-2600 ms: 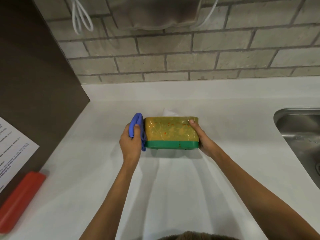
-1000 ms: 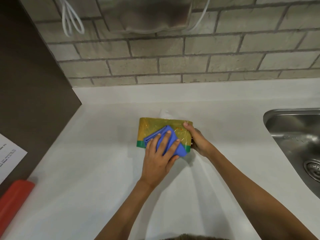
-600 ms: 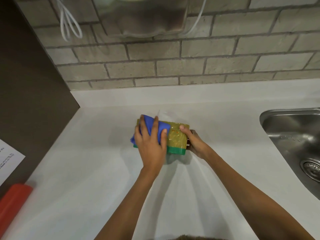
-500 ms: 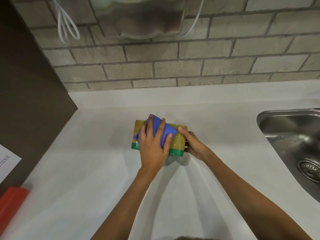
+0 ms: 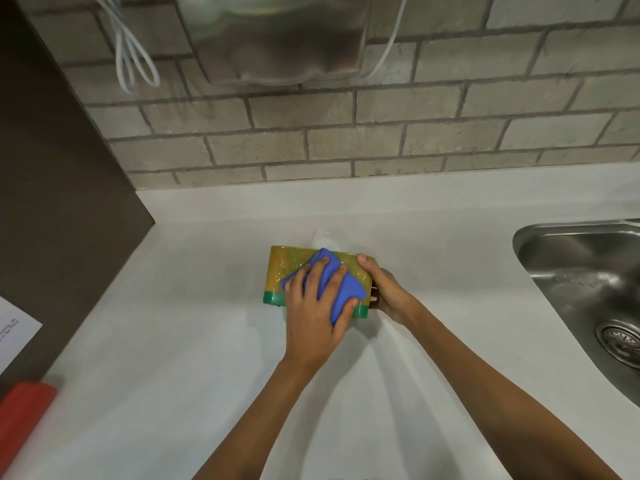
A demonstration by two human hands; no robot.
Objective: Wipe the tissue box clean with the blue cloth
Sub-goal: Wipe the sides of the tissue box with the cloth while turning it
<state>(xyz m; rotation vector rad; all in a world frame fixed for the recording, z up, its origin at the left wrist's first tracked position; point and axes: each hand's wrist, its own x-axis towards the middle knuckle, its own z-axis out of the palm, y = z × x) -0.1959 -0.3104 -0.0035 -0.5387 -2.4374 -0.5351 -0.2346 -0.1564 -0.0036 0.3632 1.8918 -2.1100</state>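
Note:
A yellow tissue box (image 5: 283, 271) with a green base stands on the white counter (image 5: 194, 341), a white tissue poking up behind it. My left hand (image 5: 313, 317) presses the folded blue cloth (image 5: 341, 289) flat against the box's near face, towards its right half. My right hand (image 5: 386, 292) grips the box's right end, thumb over the top edge. The left part of the box's face is uncovered.
A steel sink (image 5: 588, 289) with a drain lies at the right. A dark panel (image 5: 59, 188) bounds the counter on the left, with a red object (image 5: 20, 420) and a paper sheet (image 5: 14, 330) beside it. A brick wall and a metal fixture (image 5: 273, 36) rise behind.
My left hand slid the blue cloth from the box's left end onto its front face, and back and forth across it; it now sits right of centre. My right hand kept holding the box.

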